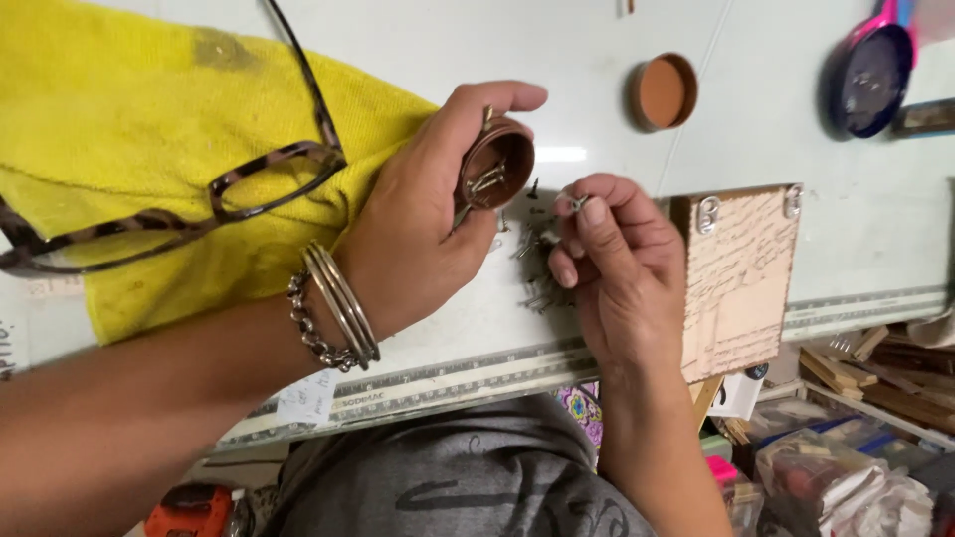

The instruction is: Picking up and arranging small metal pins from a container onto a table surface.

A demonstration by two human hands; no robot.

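Observation:
My left hand (418, 219) holds a small brown round container (497, 164), tilted toward me, with a few small screws inside. My right hand (607, 259) pinches a small screw (575, 203) between thumb and forefinger, right next to the container's mouth. Several more small dark screws (537, 288) lie loose on the white table (597, 60) under and between the two hands. Metal bracelets (333, 308) circle my left wrist.
A brown round lid (664, 91) lies on the table at the back. A small wooden board with two metal tabs (741, 278) sits right of my right hand. Tortoiseshell glasses (259, 184) rest on a yellow cloth (119, 129) at left. A dark round dish (871, 78) is at far right.

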